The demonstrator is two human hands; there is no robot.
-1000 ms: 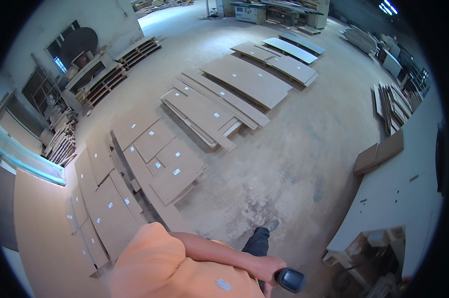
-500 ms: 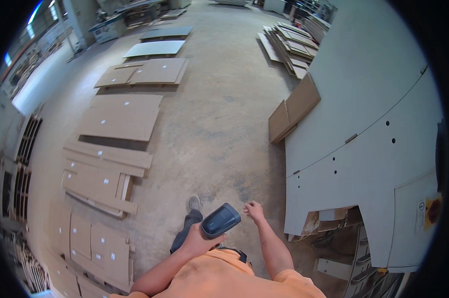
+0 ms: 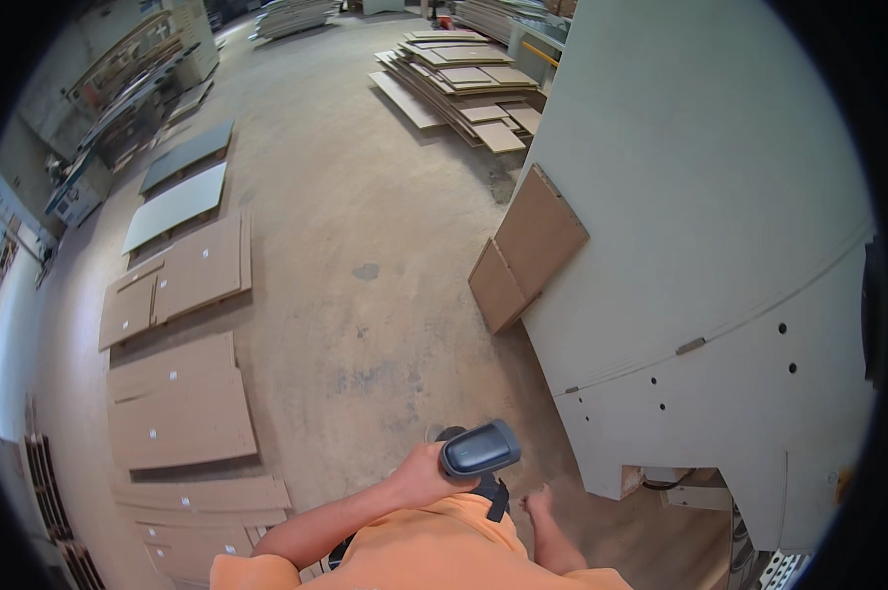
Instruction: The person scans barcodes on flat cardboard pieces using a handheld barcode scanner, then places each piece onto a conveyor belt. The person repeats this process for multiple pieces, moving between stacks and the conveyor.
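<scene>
My left hand point(image 3: 428, 476) is closed round the grip of a dark handheld barcode scanner point(image 3: 480, 450) and holds it out in front of my waist. The scanner's rounded head points to the right, and its top side faces up. Low at my right side hangs my right hand point(image 3: 538, 501), apart from anything around it. Motion smears its fingers, so their shape and anything small in them cannot be made out. The pale machine housing point(image 3: 650, 324) is the thing nearest to it.
Stacks of brown board panels point(image 3: 183, 403) with small white labels line the floor on the left, with a white panel point(image 3: 178, 206) beyond them. Two brown boards point(image 3: 537, 241) lean against the machine. Further off stands a tall pile of boards point(image 3: 463, 84).
My view has swung right and moved forward, so the panel stacks shift left and nearer. The scanner stays in my left hand. My right hand has dropped lower and closer to my body.
</scene>
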